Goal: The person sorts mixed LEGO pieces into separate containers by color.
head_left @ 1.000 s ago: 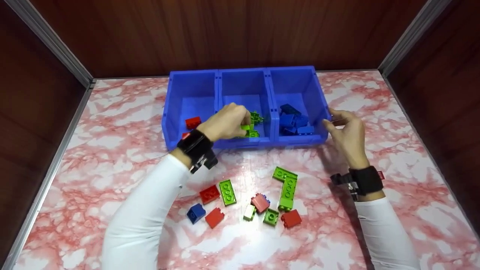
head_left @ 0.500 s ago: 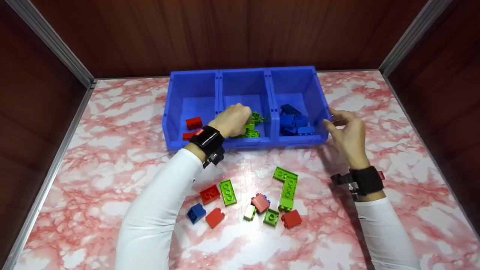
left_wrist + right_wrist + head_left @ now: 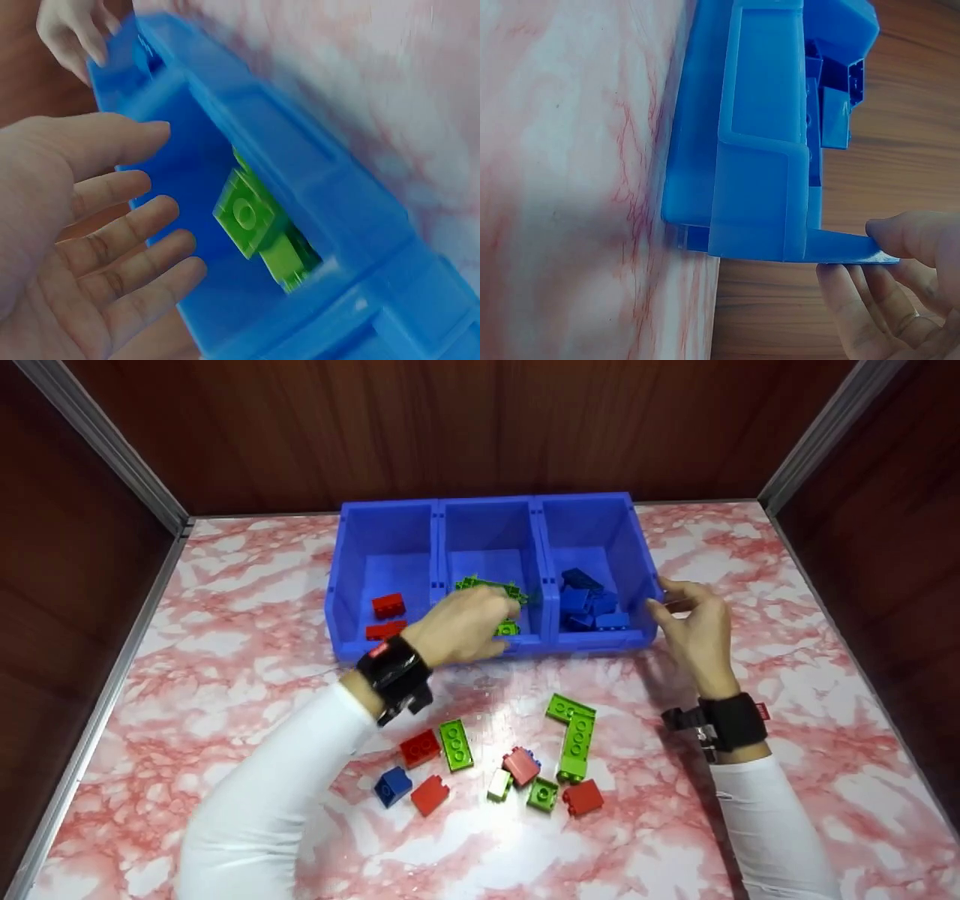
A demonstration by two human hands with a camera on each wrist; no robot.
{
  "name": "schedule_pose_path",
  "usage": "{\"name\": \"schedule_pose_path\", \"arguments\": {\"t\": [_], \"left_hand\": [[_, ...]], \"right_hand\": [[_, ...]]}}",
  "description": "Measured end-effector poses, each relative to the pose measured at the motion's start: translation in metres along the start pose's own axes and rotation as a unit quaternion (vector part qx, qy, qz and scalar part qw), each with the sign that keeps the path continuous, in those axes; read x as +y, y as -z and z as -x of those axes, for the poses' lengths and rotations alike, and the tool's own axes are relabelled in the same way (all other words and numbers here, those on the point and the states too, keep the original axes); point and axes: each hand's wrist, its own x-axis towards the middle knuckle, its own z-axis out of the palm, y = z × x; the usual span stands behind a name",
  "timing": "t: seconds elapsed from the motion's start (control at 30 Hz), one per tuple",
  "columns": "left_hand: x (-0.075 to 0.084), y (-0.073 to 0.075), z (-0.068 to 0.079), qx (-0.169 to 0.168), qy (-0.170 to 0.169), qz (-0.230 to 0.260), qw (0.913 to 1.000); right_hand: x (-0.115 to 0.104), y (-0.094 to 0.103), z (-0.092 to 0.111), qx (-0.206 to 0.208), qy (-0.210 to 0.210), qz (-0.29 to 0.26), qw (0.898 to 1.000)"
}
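A blue three-compartment bin point(image 3: 487, 649) stands at the back of the table. My left hand point(image 3: 465, 622) is over the front of its middle compartment, fingers loosely extended and holding nothing in the left wrist view. Green bricks point(image 3: 247, 214) lie in that compartment, partly hidden by the hand in the head view. With thumb on one face and fingers on the other, my right hand point(image 3: 900, 285) pinches the bin's right side wall. Blue bricks point(image 3: 592, 604) fill part of the right compartment, and red bricks point(image 3: 388, 606) lie in the left one.
Loose bricks are scattered on the marbled table point(image 3: 247, 690) before the bin. They include a long green brick point(image 3: 456, 745), a blue brick point(image 3: 393, 787), a red brick point(image 3: 583, 797) and joined green bricks point(image 3: 576, 739). A wooden panel point(image 3: 480, 427) rises behind the bin.
My left hand first moved slightly right inside the middle compartment, then drew back toward its front edge, uncovering more green bricks. The right hand and the bin look unmoved.
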Motion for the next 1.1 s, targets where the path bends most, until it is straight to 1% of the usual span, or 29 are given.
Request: {"name": "schedule_pose_path", "arguments": {"t": [0.1,0.2,0.33,0.43,0.5,0.6,0.8,0.93,1.1], "left_hand": [[0.012,-0.005,0.017,-0.018,-0.029,0.005,0.9994],[0.019,-0.014,0.035,-0.042,-0.039,0.015,0.9982],[0.02,-0.033,0.058,-0.064,-0.024,0.01,0.9976],[0.017,-0.048,0.071,-0.064,-0.012,-0.003,0.9979],[0.015,-0.057,0.077,-0.064,-0.006,-0.012,0.9979],[0.013,-0.069,0.082,-0.067,-0.003,-0.024,0.9974],[0.012,-0.084,0.082,-0.076,-0.008,-0.044,0.9961],[0.012,-0.088,0.08,-0.08,-0.009,-0.055,0.9952],[0.011,-0.088,0.079,-0.085,-0.008,-0.042,0.9954]], "right_hand": [[0.0,-0.001,0.0,0.003,0.0,-0.003,1.0],[0.001,-0.001,0.001,0.004,0.0,-0.005,1.0],[0.002,-0.001,0.001,-0.001,0.002,-0.003,1.0],[0.002,-0.001,0.0,-0.004,0.002,-0.002,1.0],[0.001,-0.001,0.0,-0.005,0.0,-0.002,1.0],[0.0,0.0,0.0,-0.005,-0.004,0.0,1.0],[-0.001,0.0,0.0,-0.008,-0.01,0.005,1.0],[-0.001,0.0,0.0,-0.007,-0.011,0.003,1.0],[0.001,0.0,0.0,0.0,-0.004,-0.001,1.0]]}}
